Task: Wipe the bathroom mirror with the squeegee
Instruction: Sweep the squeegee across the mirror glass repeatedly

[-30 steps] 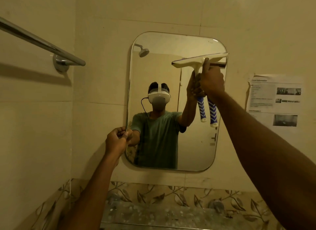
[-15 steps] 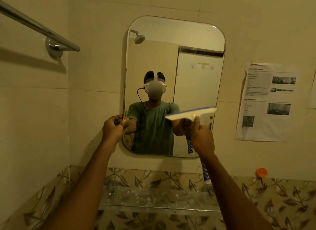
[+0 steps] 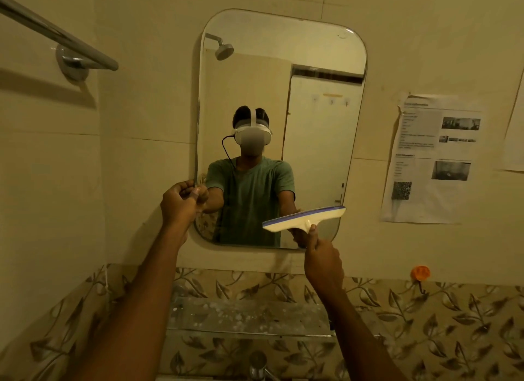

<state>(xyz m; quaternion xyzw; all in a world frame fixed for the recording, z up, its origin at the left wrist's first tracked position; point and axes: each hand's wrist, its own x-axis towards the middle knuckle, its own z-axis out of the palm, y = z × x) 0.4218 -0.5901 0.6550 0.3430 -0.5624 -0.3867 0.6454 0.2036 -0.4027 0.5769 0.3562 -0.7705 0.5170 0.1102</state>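
Note:
A rounded rectangular mirror hangs on the beige tiled wall in front of me. My right hand grips the handle of a cream squeegee with a blue blade edge. Its head lies nearly level against the mirror's lower right part, close to the bottom edge. The handle is hidden inside my fist. My left hand is closed on the mirror's left edge, low down. The mirror reflects a person in a green shirt and a white headset.
A chrome towel bar juts from the left wall at upper left. Printed paper sheets are stuck to the wall right of the mirror. An orange hook sits lower right. A glass shelf and a tap lie below.
My right hand has drawn the squeegee down the mirror's right side, from the top edge to near the bottom. My left hand has kept its hold on the left edge.

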